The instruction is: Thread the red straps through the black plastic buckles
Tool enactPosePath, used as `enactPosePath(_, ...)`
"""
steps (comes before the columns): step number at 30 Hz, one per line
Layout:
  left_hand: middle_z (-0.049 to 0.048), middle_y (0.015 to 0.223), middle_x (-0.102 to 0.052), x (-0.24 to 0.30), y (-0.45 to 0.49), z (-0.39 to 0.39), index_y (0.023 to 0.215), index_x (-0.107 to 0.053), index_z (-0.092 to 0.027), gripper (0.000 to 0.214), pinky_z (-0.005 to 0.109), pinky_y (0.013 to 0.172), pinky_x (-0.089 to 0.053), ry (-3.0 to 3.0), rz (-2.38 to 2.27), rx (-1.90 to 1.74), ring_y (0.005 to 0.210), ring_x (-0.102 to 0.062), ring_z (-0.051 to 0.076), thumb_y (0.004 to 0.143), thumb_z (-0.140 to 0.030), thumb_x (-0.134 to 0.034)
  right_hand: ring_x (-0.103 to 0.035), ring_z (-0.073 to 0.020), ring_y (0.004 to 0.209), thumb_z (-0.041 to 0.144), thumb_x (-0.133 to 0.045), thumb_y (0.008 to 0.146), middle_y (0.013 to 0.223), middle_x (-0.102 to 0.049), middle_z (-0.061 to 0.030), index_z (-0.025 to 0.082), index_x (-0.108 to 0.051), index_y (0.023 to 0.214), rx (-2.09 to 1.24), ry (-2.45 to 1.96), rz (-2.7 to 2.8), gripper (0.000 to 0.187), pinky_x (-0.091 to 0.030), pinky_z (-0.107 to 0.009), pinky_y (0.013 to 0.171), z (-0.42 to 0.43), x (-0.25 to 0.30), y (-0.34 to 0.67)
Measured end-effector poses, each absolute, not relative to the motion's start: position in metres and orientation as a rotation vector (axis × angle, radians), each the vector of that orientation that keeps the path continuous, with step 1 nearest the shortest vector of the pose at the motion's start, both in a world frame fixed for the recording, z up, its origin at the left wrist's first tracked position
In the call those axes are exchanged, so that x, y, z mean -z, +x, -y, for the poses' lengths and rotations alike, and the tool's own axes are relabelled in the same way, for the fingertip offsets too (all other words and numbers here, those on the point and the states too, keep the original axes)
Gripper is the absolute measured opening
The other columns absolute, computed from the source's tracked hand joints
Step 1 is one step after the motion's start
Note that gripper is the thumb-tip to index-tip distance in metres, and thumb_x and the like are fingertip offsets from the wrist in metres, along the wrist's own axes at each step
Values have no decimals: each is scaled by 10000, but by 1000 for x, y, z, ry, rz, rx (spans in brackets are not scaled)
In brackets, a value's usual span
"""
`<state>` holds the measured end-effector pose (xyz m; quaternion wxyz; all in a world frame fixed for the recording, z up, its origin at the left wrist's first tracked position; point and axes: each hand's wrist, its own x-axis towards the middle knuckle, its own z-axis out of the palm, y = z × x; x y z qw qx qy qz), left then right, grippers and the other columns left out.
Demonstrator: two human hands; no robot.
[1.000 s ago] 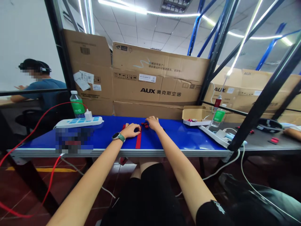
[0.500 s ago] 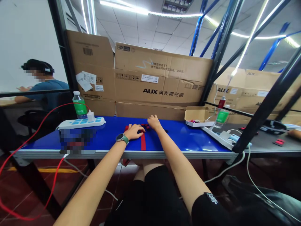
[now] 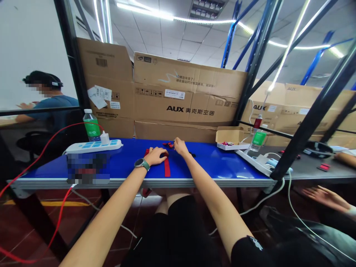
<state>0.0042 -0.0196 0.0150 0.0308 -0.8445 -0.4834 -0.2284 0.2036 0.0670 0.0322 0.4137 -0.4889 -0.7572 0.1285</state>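
My left hand (image 3: 156, 156), with a watch on its wrist, lies palm down on the blue tabletop, fingers stretched out over red material. A flat red strip (image 3: 167, 168) runs from beside its fingertips towards the front edge; another red bit shows behind the hand. My right hand (image 3: 180, 146) is closed, fingers curled together, just right of several small red and dark pieces (image 3: 168, 145). Whatever it may hold is hidden. Partly behind my right wrist lies a small black item (image 3: 192, 154).
A white power strip (image 3: 94, 147) and a bottle (image 3: 91, 125) stand left. At right are an open small carton (image 3: 229, 140) with red pieces, another bottle (image 3: 258, 138) and cables. Cardboard (image 3: 189, 96) walls the back. A co-worker's hand (image 3: 324, 195) shows at lower right.
My right hand has shifted slightly, and the small red pieces now show more fully beside it. A co-worker's hand has come into view at lower right. My left hand stays nearly still.
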Motion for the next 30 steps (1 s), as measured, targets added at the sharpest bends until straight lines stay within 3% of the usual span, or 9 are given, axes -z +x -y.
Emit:
enactPosePath(4,45,1154,-741,-14,6,17,1082,-719,-292,250,468,978,-333,-2621,1504,696,1100,-596,286,943,-420,-555,-568,-106,464,316,-337,1051,662,-626,31,219,-537,976,-474,-1169,1579,235,-452,-200,510,-76,-43,225)
enactPosePath(8,41,1345,-659,-11,11,14,1191,-729,-371,308,487,985,-325,-2681,1434,649,1227,-516,324,961,-452,-541,-562,-94,452,281,-488,971,646,-602,54,199,-538,993,-679,-1102,1425,99,-441,-185,456,-79,-40,251)
enactPosePath(12,28,1368,-620,-7,13,12,1210,-723,-447,310,480,962,-340,-2671,1407,677,1182,-508,329,949,-483,-559,-603,-96,515,283,-615,865,726,-686,19,185,-568,990,-763,-955,1430,167,-460,-184,484,-77,-27,261)
enactPosePath(18,28,1211,-731,-3,12,5,1156,-752,-388,304,472,989,-335,-2713,1388,791,1168,-560,300,981,-336,-509,-632,-135,580,390,-739,755,753,-736,-47,164,-653,824,-734,-786,1582,251,-520,-247,601,-72,-26,256)
enactPosePath(24,54,1079,-767,-12,11,2,1260,-652,-272,337,409,959,-450,-2560,1390,1411,1046,-681,257,963,-393,-546,-712,-191,740,393,-727,772,781,-744,-46,164,-705,877,-809,-645,1834,253,-552,-302,757,-60,-21,241)
enactPosePath(27,63,1007,-766,-17,13,4,1125,-678,-214,311,339,851,-515,-2580,1291,1617,907,-709,230,890,-415,-647,-720,-198,784,346,-705,803,803,-746,-39,171,-704,879,-788,-596,1966,191,-551,-311,803,-49,-17,226)
enactPosePath(30,46,906,-758,-18,12,5,922,-683,-213,165,317,779,-520,-2502,1321,1626,813,-694,214,877,-367,-645,-713,-200,882,303,-648,875,918,-753,-48,174,-708,970,-602,-638,2101,171,-537,-312,853,-38,-19,215)
